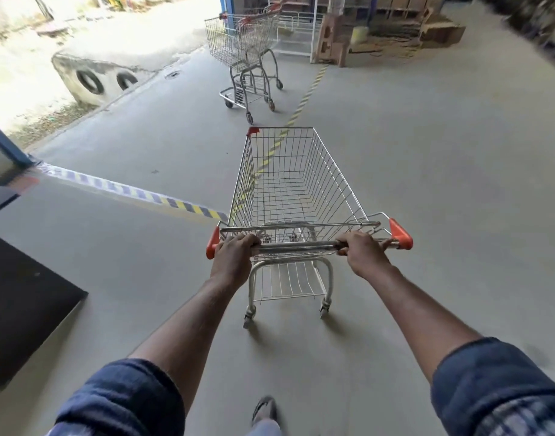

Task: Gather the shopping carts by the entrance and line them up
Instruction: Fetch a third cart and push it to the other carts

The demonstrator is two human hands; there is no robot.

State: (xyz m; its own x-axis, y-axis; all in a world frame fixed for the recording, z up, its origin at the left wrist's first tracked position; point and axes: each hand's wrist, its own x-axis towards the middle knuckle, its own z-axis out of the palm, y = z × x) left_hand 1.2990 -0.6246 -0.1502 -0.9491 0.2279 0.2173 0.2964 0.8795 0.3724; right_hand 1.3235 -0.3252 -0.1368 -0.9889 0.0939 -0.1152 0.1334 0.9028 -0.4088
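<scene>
Now grips the handle bar (298,246) of the shopping cart (288,184) with left hand (235,251) and right hand (361,251), facing nested carts (241,42) well ahead.

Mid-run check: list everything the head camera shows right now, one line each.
Held cart: one, silver with orange corners, centre, empty.
Parked carts: at least two, silver, nested, ahead.
Striped tape: one, yellow-black, floor left.
Dashed line: one, yellow, floor ahead.
Cardboard boxes: several, brown, right of parked carts.
Wire rack: one, white, behind parked carts.
Concrete block: one, grey, outside left.
Mat: one, dark, near left.
Shoe: one, grey, bottom centre.
Left hand: one, grips handle's left end.
Right hand: one, grips handle's right end.
</scene>
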